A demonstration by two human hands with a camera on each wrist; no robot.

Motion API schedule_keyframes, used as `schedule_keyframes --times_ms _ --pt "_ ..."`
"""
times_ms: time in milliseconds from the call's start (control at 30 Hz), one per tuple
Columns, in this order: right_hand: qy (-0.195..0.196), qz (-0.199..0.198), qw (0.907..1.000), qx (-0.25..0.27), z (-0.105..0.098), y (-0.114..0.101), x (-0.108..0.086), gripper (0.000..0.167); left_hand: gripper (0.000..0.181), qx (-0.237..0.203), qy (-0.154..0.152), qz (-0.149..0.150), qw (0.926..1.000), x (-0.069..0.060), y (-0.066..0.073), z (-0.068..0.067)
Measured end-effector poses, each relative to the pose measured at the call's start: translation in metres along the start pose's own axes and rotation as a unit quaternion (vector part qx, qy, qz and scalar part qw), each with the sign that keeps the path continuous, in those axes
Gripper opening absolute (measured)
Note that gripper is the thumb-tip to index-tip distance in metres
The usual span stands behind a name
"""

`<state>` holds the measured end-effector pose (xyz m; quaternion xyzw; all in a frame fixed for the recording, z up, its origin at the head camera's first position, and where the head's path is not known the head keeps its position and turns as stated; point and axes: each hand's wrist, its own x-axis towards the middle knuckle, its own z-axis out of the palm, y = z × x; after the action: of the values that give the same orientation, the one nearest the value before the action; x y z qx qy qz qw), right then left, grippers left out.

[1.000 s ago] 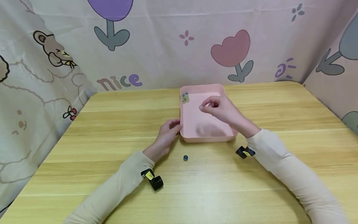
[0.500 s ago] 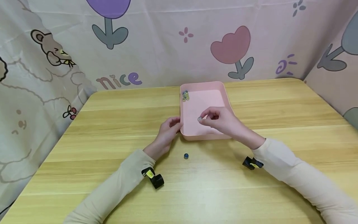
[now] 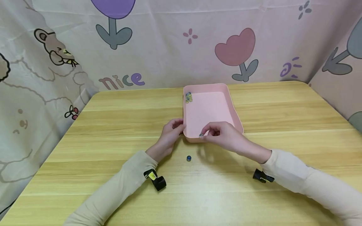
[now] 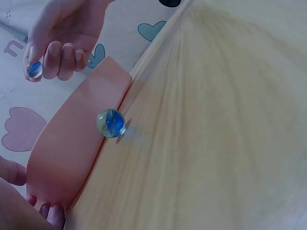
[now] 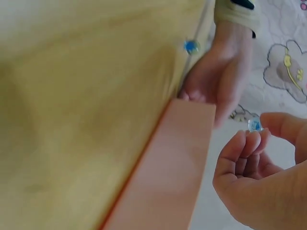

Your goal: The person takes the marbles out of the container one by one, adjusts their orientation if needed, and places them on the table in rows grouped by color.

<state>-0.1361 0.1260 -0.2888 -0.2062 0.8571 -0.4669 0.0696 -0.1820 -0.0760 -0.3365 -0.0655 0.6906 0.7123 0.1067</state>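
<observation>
The pink tray [image 3: 209, 106] lies on the table with several small marbles [image 3: 189, 97] in its far left corner. My left hand [image 3: 167, 138] grips the tray's left wall near the front corner, thumb on the rim. Between thumb and fingertips my right hand [image 3: 226, 138] pinches a clear and blue marble [image 3: 201, 136], over the tray's front rim; in the right wrist view this marble [image 5: 254, 124] shows at the fingertips. Another blue marble [image 3: 189, 158] rests on the table in front of the tray; the left wrist view shows this marble [image 4: 111, 123] large.
The wooden table [image 3: 113, 125] extends on both sides of the tray. A patterned cloth [image 3: 169, 47] hangs behind and beside it. Black wrist cameras sit on both sleeves, the left camera [image 3: 159, 182] low over the table.
My right hand has moved from above the middle of the tray toward its front edge, still pinching the marble. My left hand keeps its hold on the tray wall.
</observation>
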Motion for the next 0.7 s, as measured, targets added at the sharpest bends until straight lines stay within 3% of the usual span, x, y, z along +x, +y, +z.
schedule_keyframes --times_ms 300,700 --pt "0.004 -0.008 0.9999 0.014 0.010 0.007 -0.012 0.005 0.036 0.001 0.003 0.004 1.0000 -0.001 0.000 0.000" --pt "-0.054 0.006 0.9985 0.009 0.018 0.012 -0.021 0.007 0.037 0.000 0.001 0.007 1.0000 0.000 0.000 -0.001"
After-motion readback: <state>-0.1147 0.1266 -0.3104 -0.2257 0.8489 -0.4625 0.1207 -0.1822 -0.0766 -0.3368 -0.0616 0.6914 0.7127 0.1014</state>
